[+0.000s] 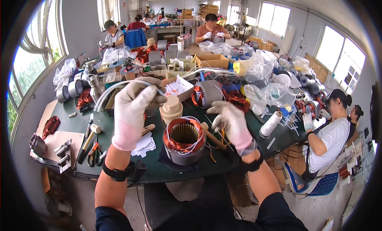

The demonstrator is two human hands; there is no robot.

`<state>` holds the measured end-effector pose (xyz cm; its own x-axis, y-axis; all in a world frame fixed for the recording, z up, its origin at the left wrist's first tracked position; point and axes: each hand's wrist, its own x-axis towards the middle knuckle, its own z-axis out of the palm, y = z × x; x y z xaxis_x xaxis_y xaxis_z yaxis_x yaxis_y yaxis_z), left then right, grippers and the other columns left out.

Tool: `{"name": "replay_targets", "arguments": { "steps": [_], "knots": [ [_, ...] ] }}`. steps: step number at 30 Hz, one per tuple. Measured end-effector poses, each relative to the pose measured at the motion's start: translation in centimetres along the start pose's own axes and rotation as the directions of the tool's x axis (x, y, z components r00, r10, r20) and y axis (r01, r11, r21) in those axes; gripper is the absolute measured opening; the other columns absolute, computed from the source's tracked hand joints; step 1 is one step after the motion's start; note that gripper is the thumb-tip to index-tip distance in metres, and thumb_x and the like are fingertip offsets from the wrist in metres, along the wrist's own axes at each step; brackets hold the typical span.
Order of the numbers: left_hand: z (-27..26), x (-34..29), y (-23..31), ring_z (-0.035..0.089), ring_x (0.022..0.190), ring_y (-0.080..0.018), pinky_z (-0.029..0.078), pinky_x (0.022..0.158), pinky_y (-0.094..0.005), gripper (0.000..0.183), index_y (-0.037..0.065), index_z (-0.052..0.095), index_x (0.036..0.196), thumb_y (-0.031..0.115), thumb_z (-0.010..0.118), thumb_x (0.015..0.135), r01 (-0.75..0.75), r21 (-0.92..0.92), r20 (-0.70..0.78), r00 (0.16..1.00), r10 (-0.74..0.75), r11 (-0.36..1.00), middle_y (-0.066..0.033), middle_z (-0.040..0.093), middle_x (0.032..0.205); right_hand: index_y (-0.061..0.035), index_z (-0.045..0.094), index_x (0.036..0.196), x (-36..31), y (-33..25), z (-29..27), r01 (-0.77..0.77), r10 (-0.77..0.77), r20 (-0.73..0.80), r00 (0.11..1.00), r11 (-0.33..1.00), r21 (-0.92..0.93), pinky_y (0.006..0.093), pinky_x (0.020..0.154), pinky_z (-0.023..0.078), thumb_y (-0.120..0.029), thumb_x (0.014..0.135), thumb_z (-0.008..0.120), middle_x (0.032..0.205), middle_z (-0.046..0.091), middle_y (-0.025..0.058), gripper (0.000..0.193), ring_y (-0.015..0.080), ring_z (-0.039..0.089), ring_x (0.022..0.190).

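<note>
A bundle of thin white tubing (pixel 106 95) is pinched in my gloved left hand (pixel 137 101), curving out to the left above the bench. Directly in front of me a motor stator (pixel 184 153) stands upright, its copper-red windings tied with white cord around the open bore. My gloved right hand (pixel 231 125) hovers to the right of the stator, its fingers bent and apart, with nothing visible in them. Beneath it, a wooden-handled mallet (pixel 214 137) and yellow-handled pliers (pixel 212 153) lie beside the stator. A stepped cream-coloured block (pixel 172 107) stands just behind it.
Scissors (pixel 94 154), a hammer (pixel 88 142) and white paper slips (pixel 144 146) lie to the left. Another wound stator (pixel 209 94) lies farther back. A cone of white thread (pixel 271 125) is at the right. Plastic bags (pixel 258 68) cover the far side. A co-worker (pixel 328 131) sits at right.
</note>
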<state>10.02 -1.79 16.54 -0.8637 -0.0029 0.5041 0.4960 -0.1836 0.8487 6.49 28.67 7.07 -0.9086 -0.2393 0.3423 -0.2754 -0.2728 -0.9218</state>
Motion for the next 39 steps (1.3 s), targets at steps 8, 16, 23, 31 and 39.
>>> {"name": "replay_targets", "arguments": {
  "steps": [8, 16, 23, 31, 39],
  "knots": [
    [2.8, 2.7, 1.4, 0.073, 0.079, -0.0128, 0.061, 0.073, -0.0273, 0.022, -0.003, 0.069, 0.119, 0.014, 0.064, 0.106, -0.073, -0.052, 0.043, 0.996, 0.076, 0.996, -0.0097, 0.075, 0.099, -0.0001, 0.071, 0.126, 0.7, -5.8, 9.4, 0.246, -0.231, 0.086, 0.969, 0.887, -0.391, 0.0245, 0.066, 0.054, -0.007, 0.102, 0.067, 0.095, 0.075, 0.0058, 0.026, 0.0052, 0.065, 0.072],
    [3.5, 3.3, 4.3, 0.072, 0.075, -0.0113, 0.059, 0.069, -0.0247, 0.022, -0.002, 0.066, 0.118, 0.015, 0.061, 0.107, -0.178, 0.047, 0.043, 0.983, 0.176, 0.983, -0.0076, 0.073, 0.091, -0.0017, 0.073, 0.117, 4.4, -7.4, 11.7, 0.558, -0.59, 0.215, 0.778, 0.491, -0.669, 0.0362, 0.07, 0.058, -0.016, 0.1, 0.068, 0.094, 0.074, 0.0178, 0.023, 0.034, 0.074, 0.083],
    [3.1, 3.2, 5.2, 0.071, 0.073, -0.0101, 0.057, 0.067, -0.0235, 0.019, -0.001, 0.065, 0.116, 0.014, 0.058, 0.108, -0.227, 0.061, 0.003, 0.974, 0.227, 0.972, -0.0079, 0.074, 0.093, -0.0029, 0.074, 0.118, 4.3, -7.5, 12.4, 0.604, -0.653, 0.236, 0.72, 0.422, -0.676, 0.0367, 0.068, 0.059, -0.014, 0.098, 0.069, 0.092, 0.075, 0.0181, 0.023, 0.0326, 0.076, 0.081],
    [2.6, 3.1, 5.8, 0.071, 0.074, -0.0091, 0.057, 0.068, -0.0234, 0.017, -0.002, 0.065, 0.117, 0.01, 0.057, 0.108, -0.235, 0.061, -0.024, 0.971, 0.237, 0.97, -0.0088, 0.075, 0.095, 0.0005, 0.075, 0.119, 4.4, -7.3, 12.4, 0.603, -0.639, 0.256, 0.726, 0.412, -0.683, 0.0336, 0.074, 0.06, -0.011, 0.098, 0.069, 0.102, 0.078, 0.018, 0.025, 0.0286, 0.078, 0.086],
    [2.1, 3.0, 5.8, 0.07, 0.082, -0.0111, 0.058, 0.076, -0.0282, 0.016, -0.007, 0.072, 0.103, 0.004, 0.062, 0.098, -0.348, 0.572, 0.254, 0.936, 0.243, 0.742, -0.0087, 0.075, 0.093, -0.002, 0.075, 0.113, 4.2, -7.6, 12.2, 0.59, -0.624, 0.259, 0.738, 0.409, -0.697, 0.0364, 0.067, 0.058, -0.014, 0.098, 0.07, 0.091, 0.075, 0.0167, 0.02, 0.032, 0.075, 0.078]
  ]
}}
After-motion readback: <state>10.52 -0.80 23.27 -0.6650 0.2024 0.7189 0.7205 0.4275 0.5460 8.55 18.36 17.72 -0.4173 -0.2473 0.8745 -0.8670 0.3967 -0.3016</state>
